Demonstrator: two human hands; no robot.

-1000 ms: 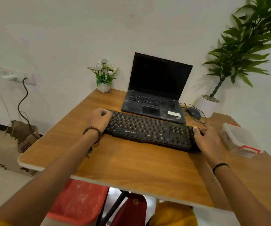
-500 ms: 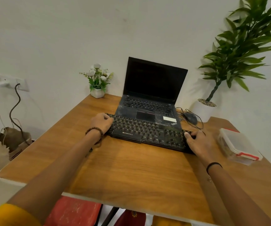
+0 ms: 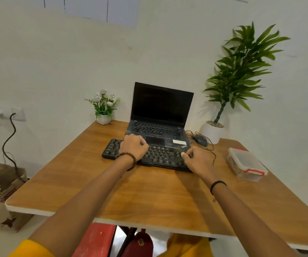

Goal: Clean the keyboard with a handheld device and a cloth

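Keyboard point(image 3: 160, 156) now sits farther back than 0.5 s ago, its far edge against or over the front lip of the laptop point(image 3: 160, 108); can't tell which. Left hand point(image 3: 133, 147) has slid in from the left end toward the middle, so the left end's keys are now uncovered.

Writing: slanted "Think…" logo on the laptop's right palm rest, remaining letters unclear. White sticker point(image 3: 178, 141) beside it, text too small to read. Key legends on both sets of keys too small. No brand mark readable on the keyboard.

Orientation: the keyboard lies flat on the wooden table point(image 3: 94, 182), keys up, long axis left-right across the view, skewed a little so the right end sits nearer the person than the left end. It is roughly parallel to the laptop's front edge.

Hands: the left hand rests on top of the keys with fingers curled toward the far edge; can't tell if it grips or only rests. Bead bracelet point(image 3: 129, 158) on that wrist. Right hand point(image 3: 197, 160) covers the right end, thumb on the keys, fingers curled round that end, holding it. Black band point(image 3: 218, 184) on that wrist.

Rest: black mouse point(image 3: 200, 140) with a looping cable just right of the laptop. Clear lidded box point(image 3: 245, 164) with red clasps near the right table edge. Small flower pot point(image 3: 104, 108) at back left, tall green plant point(image 3: 238, 71) in a white pot at back right.
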